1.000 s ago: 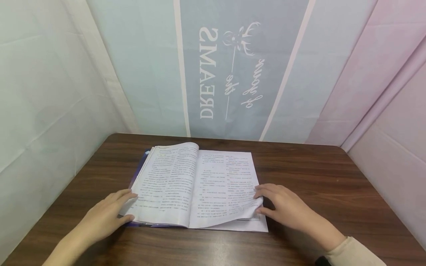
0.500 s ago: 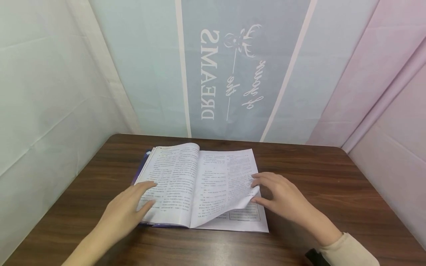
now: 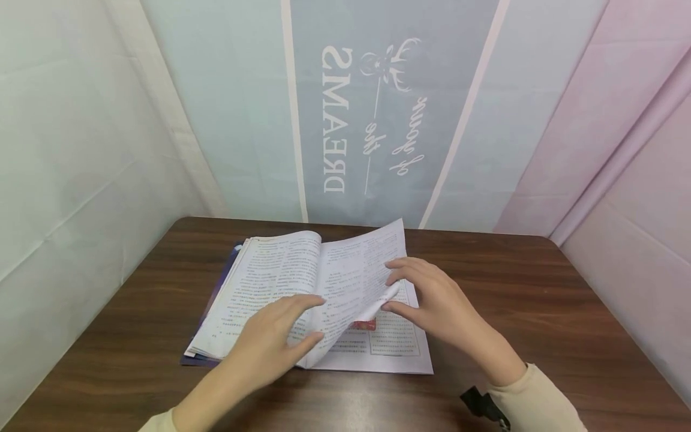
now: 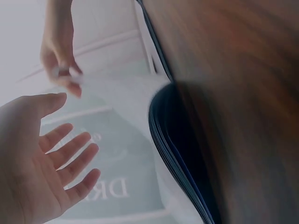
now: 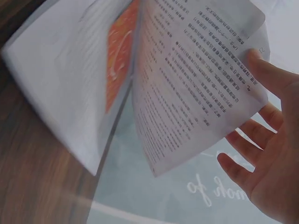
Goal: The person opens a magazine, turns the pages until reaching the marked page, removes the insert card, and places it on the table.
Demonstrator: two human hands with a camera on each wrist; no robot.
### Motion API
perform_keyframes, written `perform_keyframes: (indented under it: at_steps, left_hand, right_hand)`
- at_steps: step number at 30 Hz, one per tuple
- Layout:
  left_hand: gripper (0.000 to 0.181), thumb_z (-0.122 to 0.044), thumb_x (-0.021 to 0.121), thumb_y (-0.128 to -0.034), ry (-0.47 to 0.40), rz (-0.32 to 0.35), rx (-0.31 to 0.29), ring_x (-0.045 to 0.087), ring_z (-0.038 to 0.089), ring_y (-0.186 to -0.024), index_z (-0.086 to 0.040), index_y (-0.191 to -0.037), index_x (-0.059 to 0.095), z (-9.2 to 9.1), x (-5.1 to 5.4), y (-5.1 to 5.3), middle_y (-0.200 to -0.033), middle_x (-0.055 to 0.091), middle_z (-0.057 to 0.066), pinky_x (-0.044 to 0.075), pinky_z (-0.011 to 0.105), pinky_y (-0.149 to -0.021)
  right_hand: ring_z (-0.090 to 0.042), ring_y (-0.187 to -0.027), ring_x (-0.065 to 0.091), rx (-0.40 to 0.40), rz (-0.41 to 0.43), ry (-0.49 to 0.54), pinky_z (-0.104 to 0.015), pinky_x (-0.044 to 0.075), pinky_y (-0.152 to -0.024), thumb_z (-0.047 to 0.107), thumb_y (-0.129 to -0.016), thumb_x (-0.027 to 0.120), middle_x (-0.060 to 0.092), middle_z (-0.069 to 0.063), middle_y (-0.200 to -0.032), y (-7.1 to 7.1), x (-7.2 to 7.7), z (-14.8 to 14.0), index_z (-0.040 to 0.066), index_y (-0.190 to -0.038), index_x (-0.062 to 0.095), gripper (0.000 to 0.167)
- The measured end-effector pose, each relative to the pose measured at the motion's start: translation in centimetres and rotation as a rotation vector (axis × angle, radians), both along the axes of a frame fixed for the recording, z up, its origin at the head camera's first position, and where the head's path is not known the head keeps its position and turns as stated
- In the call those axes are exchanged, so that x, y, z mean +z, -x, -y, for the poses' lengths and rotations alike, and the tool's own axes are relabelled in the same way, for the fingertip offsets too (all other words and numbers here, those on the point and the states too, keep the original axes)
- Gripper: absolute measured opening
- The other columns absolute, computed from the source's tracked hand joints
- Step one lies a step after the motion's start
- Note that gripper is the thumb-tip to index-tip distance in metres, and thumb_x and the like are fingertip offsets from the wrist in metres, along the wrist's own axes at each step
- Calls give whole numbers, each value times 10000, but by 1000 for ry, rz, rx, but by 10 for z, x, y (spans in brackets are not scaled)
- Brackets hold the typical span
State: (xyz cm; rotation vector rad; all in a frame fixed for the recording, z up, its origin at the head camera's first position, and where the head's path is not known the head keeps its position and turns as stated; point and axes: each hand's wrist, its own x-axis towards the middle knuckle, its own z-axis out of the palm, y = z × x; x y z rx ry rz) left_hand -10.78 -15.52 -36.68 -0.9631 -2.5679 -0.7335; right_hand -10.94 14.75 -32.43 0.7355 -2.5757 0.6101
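An open magazine (image 3: pixel 281 264) with printed text lies on the table. My right hand (image 3: pixel 432 297) pinches the outer edge of a right-side page (image 3: pixel 351 270), which is raised and curls toward the spine. In the right wrist view, the thumb of my right hand (image 5: pixel 275 149) lies on the lifted page (image 5: pixel 191 88), and an orange-red printed patch (image 5: pixel 122 51) shows beneath. My left hand (image 3: pixel 270 342) is over the magazine's middle, fingers apart. The left wrist view shows my left hand (image 4: pixel 42 163) holding nothing. It hides the lower part of the left page.
The brown wooden table (image 3: pixel 502 282) extends on both sides of the magazine. A printed cloth backdrop (image 3: pixel 367 120) hangs behind it, with pale cloth walls at left and right. A black strap (image 3: pixel 480 403) is at the right sleeve.
My right hand has moved left and up, lifting the page further over and uncovering more of the page below. My left hand has moved right, from the magazine's left edge to its middle.
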Motion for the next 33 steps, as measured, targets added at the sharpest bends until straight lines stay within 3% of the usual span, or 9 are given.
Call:
perform_keyframes:
  at_steps: [6, 14, 20, 25, 33]
  left_hand:
    - [540, -352, 772, -868, -28, -2, -50, 586, 147, -1200, -237, -1354, 566, -19, 7, -2, -1328, 605, -84, 515, 394, -952]
    - [525, -290, 795, -855, -127, -105, -121, 618, 132, -1142, -194, -1329, 590, -32, 9, 1, -1268, 645, -61, 544, 365, -895]
    - [423, -196, 770, -877, -184, -142, -145, 643, 111, -1072, -205, -1277, 634, -36, 10, 1, -1212, 669, -83, 554, 339, -846]
    - [406, -115, 745, -890, -197, -136, -124, 665, 113, -992, -179, -1277, 641, -36, 10, 1, -1135, 699, -55, 563, 323, -816]
    - [497, -69, 745, -882, -185, -127, -18, 670, 136, -978, -135, -1346, 579, -23, 10, 2, -1102, 702, 12, 580, 333, -796]
  right_hand:
    - [-230, -1265, 523, 50, -52, 38, -470, 420, -1049, 235, -707, 912, 648, 1, -1238, 2, 5, 11, 186, -997, 644, 398]
    - [-262, -1292, 504, 82, -96, 55, -499, 373, -1089, 215, -711, 910, 648, -13, -1248, 2, 7, 19, 163, -1025, 655, 408]
    - [-262, -1306, 495, 76, -98, 49, -517, 354, -1103, 230, -713, 908, 639, -5, -1267, 0, 10, 22, 151, -1060, 669, 429]
    - [-268, -1311, 487, 89, -122, 74, -510, 360, -1094, 236, -725, 898, 622, -8, -1301, -2, 12, 24, 141, -1150, 671, 492]
    - [-252, -1322, 482, 105, -171, 109, -475, 391, -1076, 281, -835, 813, 599, -16, -1346, -9, 12, 20, 138, -1198, 668, 416]
